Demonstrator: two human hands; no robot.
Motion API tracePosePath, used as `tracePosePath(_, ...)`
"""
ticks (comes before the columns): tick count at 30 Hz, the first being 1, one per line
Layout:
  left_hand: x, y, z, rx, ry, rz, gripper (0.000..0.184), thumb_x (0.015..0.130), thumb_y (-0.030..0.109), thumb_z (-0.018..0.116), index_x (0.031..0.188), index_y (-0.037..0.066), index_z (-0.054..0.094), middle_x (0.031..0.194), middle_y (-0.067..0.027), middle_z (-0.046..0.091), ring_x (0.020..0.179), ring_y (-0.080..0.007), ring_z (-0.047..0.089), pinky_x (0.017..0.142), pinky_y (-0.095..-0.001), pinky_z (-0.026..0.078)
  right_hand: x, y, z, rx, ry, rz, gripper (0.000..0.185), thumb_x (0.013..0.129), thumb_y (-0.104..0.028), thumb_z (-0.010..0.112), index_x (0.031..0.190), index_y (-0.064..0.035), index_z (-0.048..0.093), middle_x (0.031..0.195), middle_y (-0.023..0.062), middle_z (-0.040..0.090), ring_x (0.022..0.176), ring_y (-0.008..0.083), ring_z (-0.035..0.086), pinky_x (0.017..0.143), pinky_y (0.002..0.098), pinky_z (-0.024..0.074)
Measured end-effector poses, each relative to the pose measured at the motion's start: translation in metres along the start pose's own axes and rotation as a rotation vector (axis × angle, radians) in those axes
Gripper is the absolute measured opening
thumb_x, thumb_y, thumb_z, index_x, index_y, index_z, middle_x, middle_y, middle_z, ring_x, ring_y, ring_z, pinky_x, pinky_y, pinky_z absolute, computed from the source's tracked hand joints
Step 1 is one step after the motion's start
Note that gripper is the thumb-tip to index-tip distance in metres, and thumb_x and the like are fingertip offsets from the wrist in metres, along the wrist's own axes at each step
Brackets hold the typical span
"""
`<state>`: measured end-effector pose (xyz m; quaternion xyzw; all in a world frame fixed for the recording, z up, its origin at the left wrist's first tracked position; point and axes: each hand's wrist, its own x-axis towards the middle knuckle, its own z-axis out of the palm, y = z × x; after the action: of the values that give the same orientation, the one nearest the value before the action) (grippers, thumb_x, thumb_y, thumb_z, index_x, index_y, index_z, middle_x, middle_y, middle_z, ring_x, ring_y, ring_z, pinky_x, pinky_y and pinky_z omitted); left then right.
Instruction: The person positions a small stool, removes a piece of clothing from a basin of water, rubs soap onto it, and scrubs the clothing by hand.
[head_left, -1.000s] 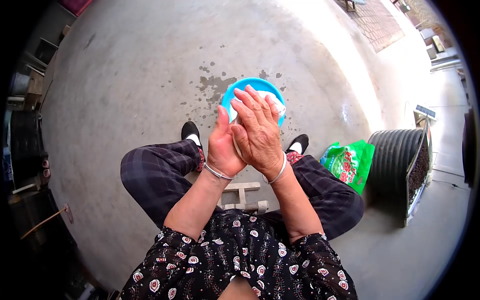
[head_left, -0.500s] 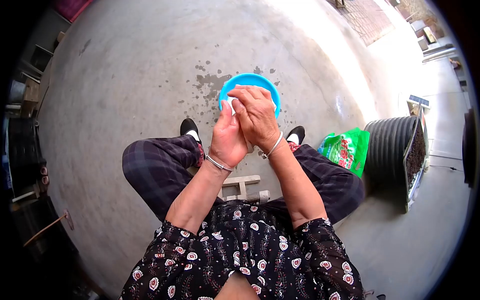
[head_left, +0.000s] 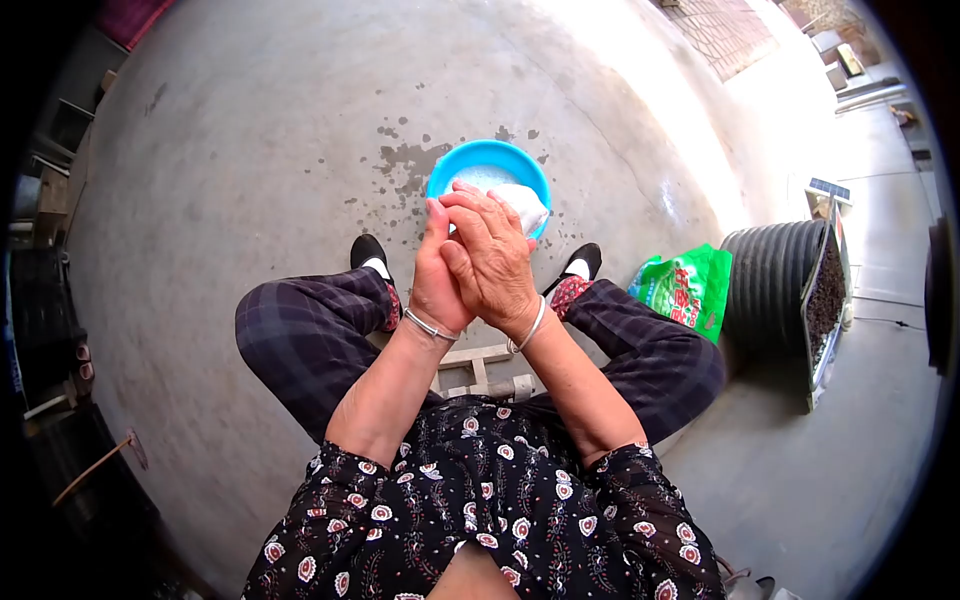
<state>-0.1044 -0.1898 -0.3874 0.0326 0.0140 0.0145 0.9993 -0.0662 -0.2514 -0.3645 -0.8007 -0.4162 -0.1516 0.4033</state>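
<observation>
My left hand (head_left: 437, 272) and my right hand (head_left: 490, 245) are pressed together in front of a blue basin (head_left: 441, 172). The right hand's fingers close over the left palm, while the left thumb points up and the left fingers are mostly hidden. A wet-looking white cloth (head_left: 527, 205) bulges out beyond the right fingers and overlaps the basin's right rim. The part of it between the palms is hidden. Whitish, sudsy water (head_left: 485, 174) shows in the basin. Each wrist wears a bracelet.
Wet splashes (head_left: 410, 160) mark the concrete floor left of the basin. My legs bend to either side. A green packet (head_left: 690, 290) leans by a ribbed black container (head_left: 775, 280) on the right. Below my wrists sits a pale frame (head_left: 480, 370). Dark containers line the left edge.
The right hand has shifted down and lies flatter over the left. More of the white cloth and the basin's water now shows beyond the fingers. The whole view has shifted slightly.
</observation>
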Motion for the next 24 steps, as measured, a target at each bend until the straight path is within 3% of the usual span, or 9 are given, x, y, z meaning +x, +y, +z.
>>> tracePosePath(1,0.002,-0.001,-0.007,0.020,-0.009,-0.011,0.058,0.090,0.055,0.032,0.127,0.011,0.038,0.131,-0.0055,0.040,0.126,-0.0236,0.034,0.104,-0.0506,0.025,0.003,0.007,-0.003,-0.004,-0.043,0.016,0.014,0.085,-0.018,0.047,0.082,-0.0059,0.054,0.081,0.0072,0.056,0.090,0.0270,0.055,0.093,0.0426,0.0337)
tracePosePath(4,0.000,-0.002,-0.003,0.076,-0.002,-0.123,0.077,0.088,0.060,0.030,0.135,0.000,0.024,0.138,-0.0109,0.033,0.128,-0.0236,0.030,0.106,-0.0365,0.024,0.019,0.043,-0.009,-0.044,-0.113,0.120,0.017,0.087,-0.020,0.045,0.082,-0.0065,0.055,0.083,0.0079,0.057,0.088,0.0277,0.055,0.092,0.0425,0.0335)
tracePosePath(5,-0.001,-0.002,0.000,0.081,-0.014,-0.119,0.077,0.088,0.060,0.029,0.135,-0.001,0.024,0.138,-0.0110,0.032,0.128,-0.0236,0.030,0.107,-0.0371,0.024,0.026,0.053,-0.013,-0.046,-0.126,0.234,0.017,0.087,-0.020,0.046,0.085,-0.0064,0.056,0.086,0.0087,0.058,0.089,0.0277,0.055,0.091,0.0424,0.0342)
tracePosePath(8,-0.002,0.001,0.005,0.064,0.005,-0.098,0.074,0.089,0.059,0.029,0.134,0.001,0.026,0.138,-0.0106,0.032,0.128,-0.0240,0.031,0.107,-0.0383,0.023,0.014,0.029,-0.007,-0.023,-0.033,0.025,0.019,0.087,-0.020,0.048,0.093,-0.0049,0.056,0.099,0.0099,0.060,0.100,0.0263,0.054,0.094,0.0395,0.0336)
tracePosePath(11,-0.001,0.000,-0.002,0.021,0.069,0.006,0.064,0.090,0.056,0.028,0.132,0.008,0.032,0.136,-0.0096,0.034,0.126,-0.0242,0.033,0.107,-0.0379,0.024,0.010,0.030,-0.001,-0.012,-0.045,0.051,0.018,0.086,-0.020,0.049,0.093,-0.0053,0.056,0.098,0.0100,0.060,0.099,0.0264,0.054,0.091,0.0384,0.0352)
tracePosePath(13,-0.001,-0.001,-0.004,0.136,0.051,-0.067,0.071,0.089,0.059,0.029,0.134,0.004,0.028,0.136,-0.0106,0.033,0.127,-0.0242,0.033,0.106,-0.0380,0.024,0.005,0.033,0.005,0.005,-0.046,0.078,0.017,0.086,-0.019,0.049,0.094,-0.0056,0.055,0.098,0.0100,0.060,0.098,0.0264,0.055,0.089,0.0377,0.0363)
tracePosePath(15,0.004,-0.001,-0.006,0.119,-0.019,-0.139,0.084,0.086,0.063,0.030,0.136,-0.003,0.020,0.138,-0.0124,0.031,0.129,-0.0242,0.029,0.107,-0.0387,0.023,0.016,0.052,-0.001,0.004,-0.009,0.182,0.013,0.082,-0.014,0.054,0.090,-0.0043,0.055,0.088,0.0094,0.059,0.084,0.0269,0.054,0.078,0.0358,0.0398)
tracePosePath(20,0.005,-0.001,-0.002,0.187,-0.068,-0.156,0.089,0.085,0.065,0.033,0.137,-0.004,0.014,0.140,-0.0136,0.027,0.131,-0.0255,0.026,0.107,-0.0391,0.021,0.020,0.056,0.000,0.094,-0.055,0.377,0.015,0.077,-0.013,0.057,0.084,-0.0005,0.054,0.082,0.0159,0.056,0.076,0.0331,0.054,0.069,0.0400,0.0423)
tracePosePath(24,0.005,-0.004,0.001,0.156,-0.098,-0.149,0.088,0.084,0.062,0.039,0.137,-0.005,0.014,0.140,-0.0157,0.026,0.131,-0.0276,0.025,0.107,-0.0409,0.020,0.027,0.077,0.002,0.092,0.136,0.358,0.010,0.078,-0.009,0.056,0.082,-0.0008,0.056,0.074,0.0142,0.056,0.061,0.0218,0.054,0.058,0.0342,0.0434)
